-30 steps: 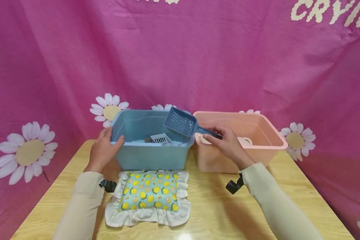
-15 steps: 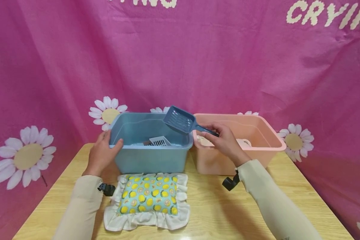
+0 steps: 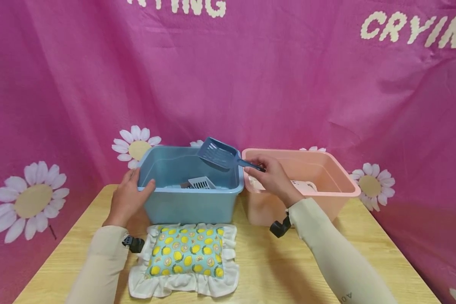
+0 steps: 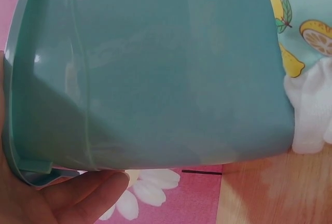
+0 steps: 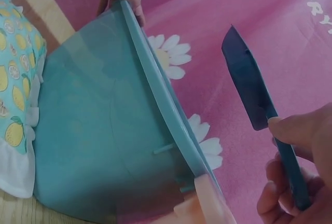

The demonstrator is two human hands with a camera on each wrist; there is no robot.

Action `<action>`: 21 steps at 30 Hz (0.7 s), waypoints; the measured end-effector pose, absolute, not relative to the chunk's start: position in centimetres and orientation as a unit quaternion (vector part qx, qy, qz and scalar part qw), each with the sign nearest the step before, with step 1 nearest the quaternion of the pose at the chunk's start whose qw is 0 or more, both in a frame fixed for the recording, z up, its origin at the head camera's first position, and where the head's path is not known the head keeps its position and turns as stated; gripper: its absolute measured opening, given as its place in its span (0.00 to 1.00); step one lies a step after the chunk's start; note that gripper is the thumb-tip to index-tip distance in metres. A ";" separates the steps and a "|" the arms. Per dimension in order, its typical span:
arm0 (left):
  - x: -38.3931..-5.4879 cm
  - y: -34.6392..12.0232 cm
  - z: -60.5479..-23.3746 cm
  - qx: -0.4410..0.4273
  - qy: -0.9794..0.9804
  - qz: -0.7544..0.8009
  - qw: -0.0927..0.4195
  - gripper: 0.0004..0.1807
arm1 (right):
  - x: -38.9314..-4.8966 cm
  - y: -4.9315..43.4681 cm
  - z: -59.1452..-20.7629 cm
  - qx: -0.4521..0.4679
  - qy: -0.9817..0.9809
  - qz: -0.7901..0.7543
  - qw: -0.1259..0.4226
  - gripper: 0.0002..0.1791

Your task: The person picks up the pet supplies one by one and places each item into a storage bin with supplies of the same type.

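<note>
My right hand holds a dark blue litter scoop by its handle, with the slotted head raised over the right end of the blue tub. The right wrist view shows that scoop side-on, thumb and fingers round the handle. At the tub's left end, my left hand grips the rim; in the left wrist view its fingers hook under the rim's edge. Inside the blue tub lie a white slotted scoop head and a small brownish thing, both partly hidden by the front wall.
A pink tub stands right beside the blue one, with whitish things inside, partly hidden. In front of the blue tub lies a lemon-print cushion with white frills. The wooden table backs onto a pink daisy curtain.
My right hand and the litter scoop have moved a little left, further over the blue tub. The left hand keeps its grip on the rim. The whole head view has tilted slightly upward.
</note>
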State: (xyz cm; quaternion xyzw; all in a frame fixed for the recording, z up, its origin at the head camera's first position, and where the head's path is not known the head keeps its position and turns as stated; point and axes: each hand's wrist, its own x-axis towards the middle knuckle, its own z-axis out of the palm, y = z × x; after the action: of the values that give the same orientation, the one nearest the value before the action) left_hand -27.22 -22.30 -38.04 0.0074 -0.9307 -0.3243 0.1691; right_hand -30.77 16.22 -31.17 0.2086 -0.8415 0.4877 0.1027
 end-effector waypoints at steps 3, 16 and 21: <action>-27.3 -22.3 -38.2 0.004 -0.932 -0.319 0.169 0.45 | -31.0 15.7 -31.2 0.202 -0.842 0.489 0.100 0.14; -27.4 -22.4 -38.1 0.011 -0.933 -0.316 0.170 0.45 | -32.3 14.3 -31.3 0.184 -0.845 0.498 0.068 0.13; -27.4 -22.5 -38.0 0.008 -0.934 -0.314 0.171 0.45 | -32.8 13.6 -31.1 0.185 -0.850 0.489 0.067 0.15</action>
State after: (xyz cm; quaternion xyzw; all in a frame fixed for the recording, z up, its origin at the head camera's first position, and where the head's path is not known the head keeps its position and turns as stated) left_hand -27.35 -22.48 -38.04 0.0081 -0.9338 -0.3141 0.1710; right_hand -32.81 13.59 -31.11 0.1847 -0.8497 0.4893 0.0672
